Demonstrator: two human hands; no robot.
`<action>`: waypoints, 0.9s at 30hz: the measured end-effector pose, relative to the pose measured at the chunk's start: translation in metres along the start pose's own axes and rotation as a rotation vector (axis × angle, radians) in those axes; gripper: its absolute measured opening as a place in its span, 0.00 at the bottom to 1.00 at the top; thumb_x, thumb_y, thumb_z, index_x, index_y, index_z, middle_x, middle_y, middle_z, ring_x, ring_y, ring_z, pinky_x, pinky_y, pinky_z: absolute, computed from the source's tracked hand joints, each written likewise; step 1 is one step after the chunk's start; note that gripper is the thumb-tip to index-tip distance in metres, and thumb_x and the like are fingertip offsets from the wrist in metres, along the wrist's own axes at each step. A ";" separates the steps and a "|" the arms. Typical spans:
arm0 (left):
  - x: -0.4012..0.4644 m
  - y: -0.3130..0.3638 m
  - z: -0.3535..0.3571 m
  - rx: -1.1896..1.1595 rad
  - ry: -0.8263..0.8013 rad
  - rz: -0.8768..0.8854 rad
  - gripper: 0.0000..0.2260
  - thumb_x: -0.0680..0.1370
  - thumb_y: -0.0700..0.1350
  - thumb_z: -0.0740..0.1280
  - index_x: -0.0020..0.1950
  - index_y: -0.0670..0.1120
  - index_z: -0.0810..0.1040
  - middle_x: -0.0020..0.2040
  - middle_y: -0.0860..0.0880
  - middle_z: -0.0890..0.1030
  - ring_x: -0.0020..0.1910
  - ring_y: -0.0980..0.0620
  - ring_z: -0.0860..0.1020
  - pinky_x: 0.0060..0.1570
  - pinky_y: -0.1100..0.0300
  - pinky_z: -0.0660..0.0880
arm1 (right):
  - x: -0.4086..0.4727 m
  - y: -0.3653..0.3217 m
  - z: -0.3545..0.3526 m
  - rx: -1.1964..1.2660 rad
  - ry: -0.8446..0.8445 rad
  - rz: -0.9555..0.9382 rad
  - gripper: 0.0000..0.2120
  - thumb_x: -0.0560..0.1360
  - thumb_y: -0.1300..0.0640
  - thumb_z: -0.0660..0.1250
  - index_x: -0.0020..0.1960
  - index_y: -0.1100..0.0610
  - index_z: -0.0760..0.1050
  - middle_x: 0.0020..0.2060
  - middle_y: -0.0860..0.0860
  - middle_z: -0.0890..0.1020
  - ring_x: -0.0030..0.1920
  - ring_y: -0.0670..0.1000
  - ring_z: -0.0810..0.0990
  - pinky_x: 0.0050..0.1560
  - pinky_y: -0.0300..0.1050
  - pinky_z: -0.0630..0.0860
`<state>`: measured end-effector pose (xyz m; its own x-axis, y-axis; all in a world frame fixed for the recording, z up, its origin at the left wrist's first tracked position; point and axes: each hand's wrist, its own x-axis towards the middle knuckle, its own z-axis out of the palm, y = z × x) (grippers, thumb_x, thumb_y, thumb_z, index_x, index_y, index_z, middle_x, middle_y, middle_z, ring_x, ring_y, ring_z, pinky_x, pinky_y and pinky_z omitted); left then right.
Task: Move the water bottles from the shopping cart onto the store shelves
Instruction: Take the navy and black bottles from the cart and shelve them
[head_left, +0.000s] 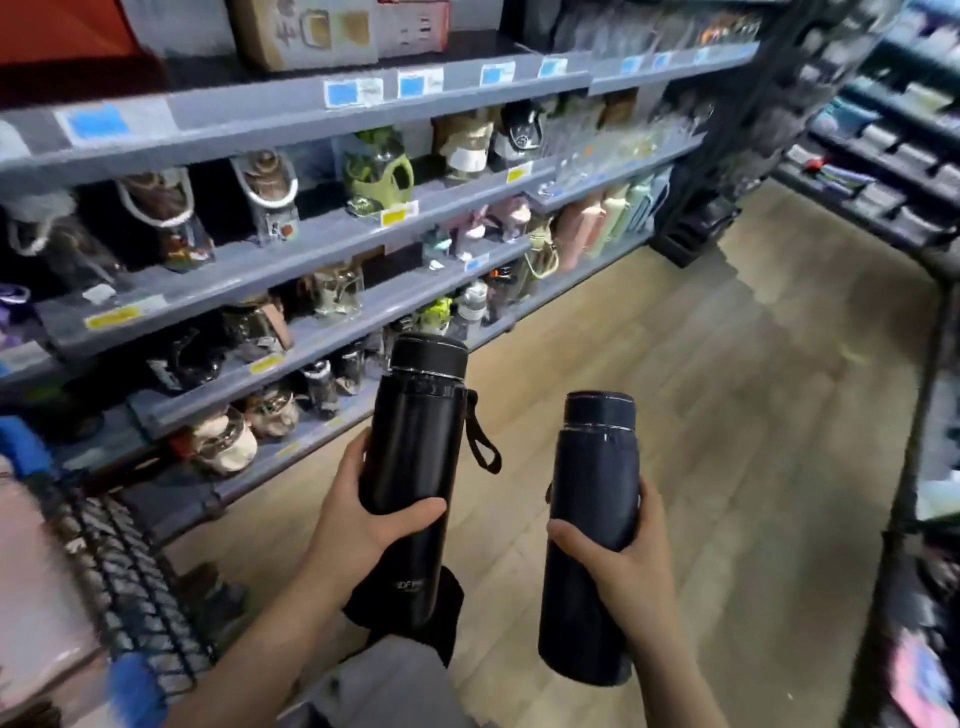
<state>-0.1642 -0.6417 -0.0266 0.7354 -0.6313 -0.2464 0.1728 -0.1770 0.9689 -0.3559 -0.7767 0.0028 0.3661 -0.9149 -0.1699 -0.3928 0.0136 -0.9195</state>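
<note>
Head view: two tall, glossy black insulated bottles with screw caps, both upright over the wooden floor.
Left bottle (410, 457): has a black wrist strap (480, 436) hanging at its right side.
Left hand (358, 514): grip clamped round the lower body, thumb across the front.
Right bottle (592, 530): slightly lower, well apart from the other.
Right hand (618, 561): grip wrapped round its middle.
Shelves (311, 244): grey, stocked, ahead-left.
Shopping cart (119, 571): at lower left.
</note>
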 end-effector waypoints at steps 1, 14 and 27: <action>0.024 0.004 0.005 -0.013 0.005 0.014 0.45 0.51 0.54 0.80 0.66 0.58 0.68 0.53 0.63 0.79 0.48 0.69 0.78 0.45 0.69 0.71 | 0.026 -0.008 0.005 0.001 -0.002 -0.013 0.37 0.63 0.60 0.80 0.63 0.43 0.64 0.52 0.40 0.76 0.47 0.38 0.77 0.40 0.34 0.72; 0.228 0.136 -0.021 -0.075 0.370 0.305 0.40 0.58 0.43 0.80 0.66 0.57 0.69 0.58 0.59 0.80 0.55 0.64 0.78 0.51 0.70 0.74 | 0.294 -0.174 0.125 0.058 -0.266 -0.386 0.42 0.56 0.48 0.79 0.66 0.41 0.63 0.55 0.35 0.74 0.51 0.35 0.76 0.48 0.39 0.73; 0.283 0.268 -0.047 0.010 0.947 0.637 0.46 0.51 0.57 0.77 0.69 0.58 0.67 0.57 0.67 0.78 0.57 0.66 0.76 0.54 0.68 0.72 | 0.399 -0.399 0.234 0.516 -0.832 -0.790 0.43 0.57 0.49 0.78 0.68 0.43 0.63 0.59 0.39 0.75 0.51 0.34 0.77 0.42 0.31 0.75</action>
<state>0.1213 -0.8321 0.1641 0.8871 0.2137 0.4091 -0.4111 -0.0370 0.9108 0.1442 -1.0525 0.2188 0.8444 -0.2170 0.4898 0.4816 -0.0930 -0.8715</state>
